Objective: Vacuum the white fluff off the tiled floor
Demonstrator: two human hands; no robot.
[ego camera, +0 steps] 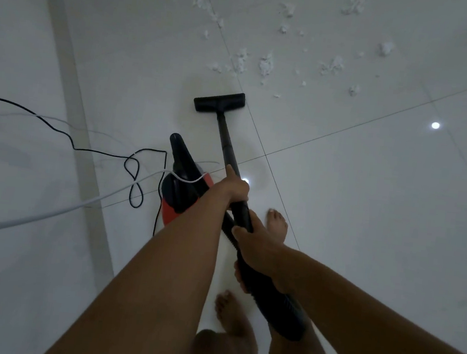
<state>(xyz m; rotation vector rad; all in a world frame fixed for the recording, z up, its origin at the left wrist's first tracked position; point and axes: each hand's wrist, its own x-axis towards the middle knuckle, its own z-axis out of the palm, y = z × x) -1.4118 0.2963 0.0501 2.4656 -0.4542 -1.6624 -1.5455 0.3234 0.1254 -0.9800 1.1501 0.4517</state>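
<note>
Both hands on vacuum wand (227, 138): left hand (232, 187) higher up, fingers (230, 171) wrapped shut round the tube; right hand (252, 236) lower, fingers (239, 231) closed round the thicker grip where the hose (276, 305) joins

Floor head (219, 102) flat on tiled floor (369, 191), just short of white fluff (265, 65); nearest scrap just beside its right end, not yet under it

Progress, as judged: barely begun. Tiles near the feet bare of fluff; whole scatter ahead and to the right untouched, reaching to top edge of view

Counts: one wand, one floor head, one red-and-black vacuum body (180, 188) left of the wand, on the floor. One black cord (71, 142) looping across tiles, one white cable (50, 212) crossing it. Fluff: roughly a dozen larger tufts plus many small flecks, too fine to count exactly. Two bare feet visible, two light reflections on the tiles
</note>
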